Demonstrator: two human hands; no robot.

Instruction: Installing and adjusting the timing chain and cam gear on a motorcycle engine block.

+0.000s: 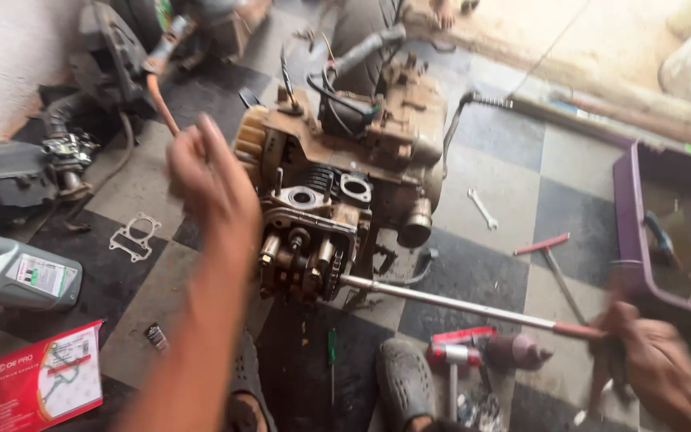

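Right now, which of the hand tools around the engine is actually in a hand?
The long T-handle wrench: the right hand grips its red-handled end and its tip meets the engine. The small spanner and green screwdriver lie loose on the floor.

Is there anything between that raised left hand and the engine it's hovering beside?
Nothing visible does. The left hand is raised just left of the engine, with only open air between them. The right hand grips the long wrench, whose far end already meets the engine's lower side.

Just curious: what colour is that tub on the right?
Purple tub, seen in the head view.
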